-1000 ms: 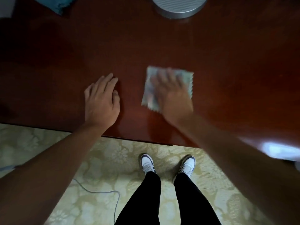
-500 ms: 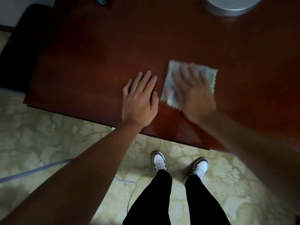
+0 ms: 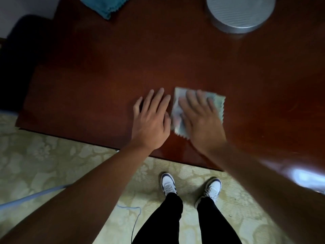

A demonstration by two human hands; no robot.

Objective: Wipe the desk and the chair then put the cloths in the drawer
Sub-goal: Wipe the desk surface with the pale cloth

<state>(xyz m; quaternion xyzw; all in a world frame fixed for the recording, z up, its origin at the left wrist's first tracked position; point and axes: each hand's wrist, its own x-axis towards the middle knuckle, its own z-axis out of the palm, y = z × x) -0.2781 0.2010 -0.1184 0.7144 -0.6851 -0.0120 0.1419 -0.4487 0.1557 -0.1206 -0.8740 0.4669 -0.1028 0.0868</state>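
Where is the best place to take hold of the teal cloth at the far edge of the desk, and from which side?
Probably at its near folded corner, coming from above. The teal cloth lies flat and bunched on the desk, partly cut off by the picture's top edge, with nothing on it, so a pinch should lift it.

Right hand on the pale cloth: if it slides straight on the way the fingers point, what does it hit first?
Nothing close. The right hand lies flat on the pale cloth, fingers pointing toward the far side of the desk. That line looks like bare wood; the grey round object sits off to the right, probably missed.
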